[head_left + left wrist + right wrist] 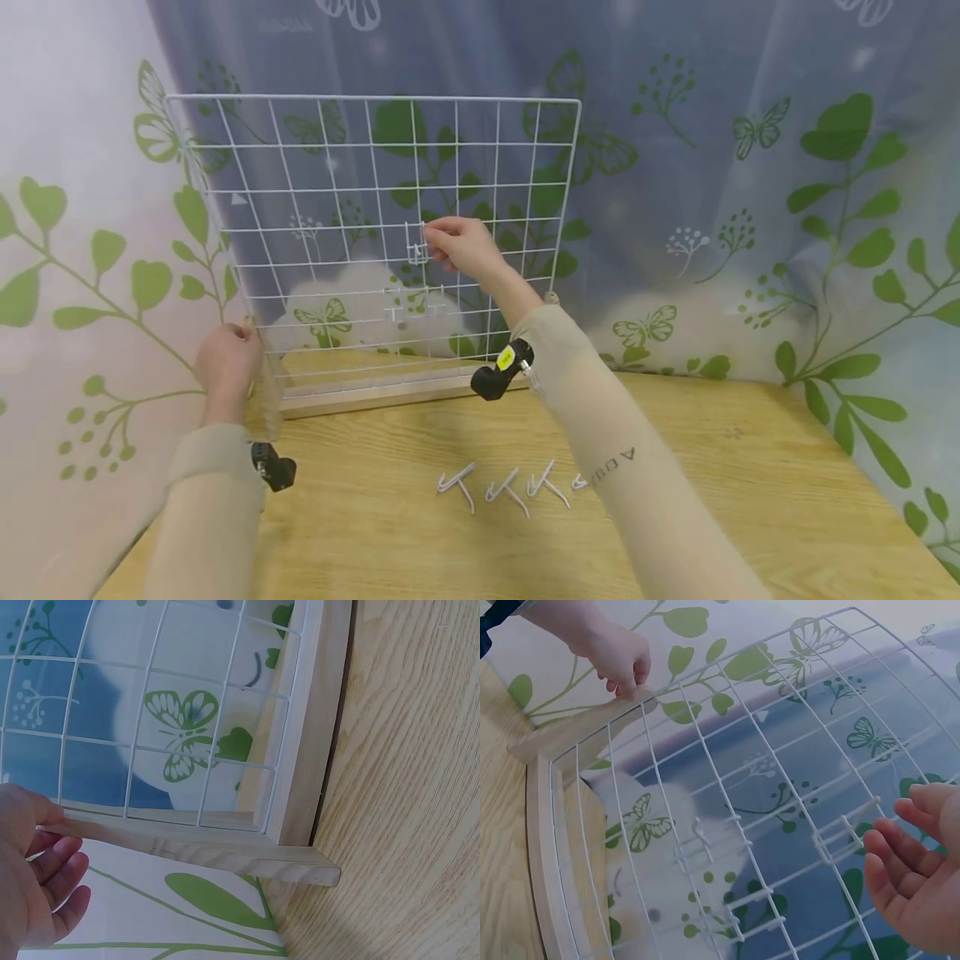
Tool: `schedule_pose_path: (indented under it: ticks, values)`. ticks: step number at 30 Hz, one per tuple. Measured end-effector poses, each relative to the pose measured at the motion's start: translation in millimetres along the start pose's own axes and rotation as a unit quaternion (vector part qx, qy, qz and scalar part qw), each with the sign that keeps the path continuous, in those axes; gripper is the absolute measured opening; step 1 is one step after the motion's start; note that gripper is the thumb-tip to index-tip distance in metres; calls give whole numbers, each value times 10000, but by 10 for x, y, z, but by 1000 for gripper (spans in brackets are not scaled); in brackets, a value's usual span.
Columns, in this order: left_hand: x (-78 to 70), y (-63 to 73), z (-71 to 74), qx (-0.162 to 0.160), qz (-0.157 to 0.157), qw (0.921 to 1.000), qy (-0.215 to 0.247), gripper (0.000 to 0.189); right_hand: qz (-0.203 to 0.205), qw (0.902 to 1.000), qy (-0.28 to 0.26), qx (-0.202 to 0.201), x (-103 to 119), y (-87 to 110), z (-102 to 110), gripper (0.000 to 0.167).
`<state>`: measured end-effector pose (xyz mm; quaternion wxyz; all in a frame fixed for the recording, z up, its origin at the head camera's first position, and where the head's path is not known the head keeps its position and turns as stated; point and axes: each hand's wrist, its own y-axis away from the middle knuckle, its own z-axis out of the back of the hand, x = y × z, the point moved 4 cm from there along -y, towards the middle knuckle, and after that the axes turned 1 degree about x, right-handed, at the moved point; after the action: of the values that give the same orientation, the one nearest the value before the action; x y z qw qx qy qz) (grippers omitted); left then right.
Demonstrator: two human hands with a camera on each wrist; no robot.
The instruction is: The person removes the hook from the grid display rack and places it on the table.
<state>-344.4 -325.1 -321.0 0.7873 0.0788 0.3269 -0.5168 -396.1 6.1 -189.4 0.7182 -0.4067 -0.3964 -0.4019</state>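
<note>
A white wire grid panel point(375, 98) stands in a wooden base point(390, 390) on the table. My left hand point(228, 360) pinches the upper end of the wooden side support point(217, 851) between thumb and finger. My right hand point(468, 247) is at the middle of the grid, its fingertips right beside a white wire hook point(417, 254) that hangs on the panel. In the right wrist view the fingers are loosely bent close to that hook's prong; whether they touch it I cannot tell. Lower on the grid hang more white hooks point(393, 313).
Several loose white hooks point(506, 490) lie in a row on the wood-grain table point(360, 517), one partly behind the right sleeve. Behind the grid hangs a curtain point(720, 275) printed with leaves and butterflies.
</note>
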Motion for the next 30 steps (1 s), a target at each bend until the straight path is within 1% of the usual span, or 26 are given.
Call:
schedule_pose_path:
  ticks: [4,10,14,18,21,27,30]
  values:
    - [-4,8,-26,21,-37,10000,-31,43,-319,9995,-10,86,-37,-35,-92,35]
    - [-2,14,-31,9,-14,10000,15,42,-651,9971,74,389,-67,-64,-202,32]
    - [8,12,-11,-1,28,10000,27,41,-805,9956,-216,416,-64,-89,-249,30]
    - [7,11,7,-6,60,10000,-8,42,-968,9926,-674,296,-70,-108,-270,29]
    - [8,8,4,29,79,10000,-44,43,-1061,9896,-960,132,-76,-103,-268,27]
    - [23,-6,-7,-20,53,10000,-66,43,-1119,9843,-1335,-294,-57,-87,-233,25]
    - [27,-11,-7,-51,46,10000,-57,42,-1107,9817,-1490,-436,-28,-81,-213,25]
